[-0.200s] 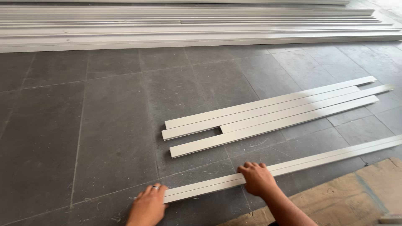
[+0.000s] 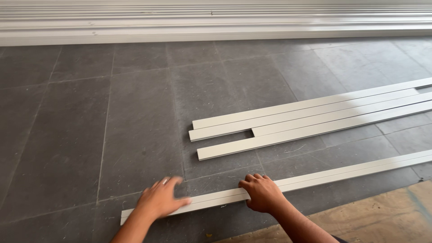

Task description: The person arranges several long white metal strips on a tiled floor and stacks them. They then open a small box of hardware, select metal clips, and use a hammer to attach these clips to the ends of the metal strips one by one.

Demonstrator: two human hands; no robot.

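White strip [image 2: 315, 179] beside four stacked strips [image 2: 310, 118]

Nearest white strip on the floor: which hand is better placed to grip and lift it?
Probably the right. The right hand already curls over the nearest white strip with fingers on its far edge. The left hand is blurred, lying flat near the strip's end, not gripping.

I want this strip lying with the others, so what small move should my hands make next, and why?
Probably slide the near white strip forward toward the group of strips. Both hands already rest on its near end, the left hand flat, the right hand curled over it, with bare floor between.
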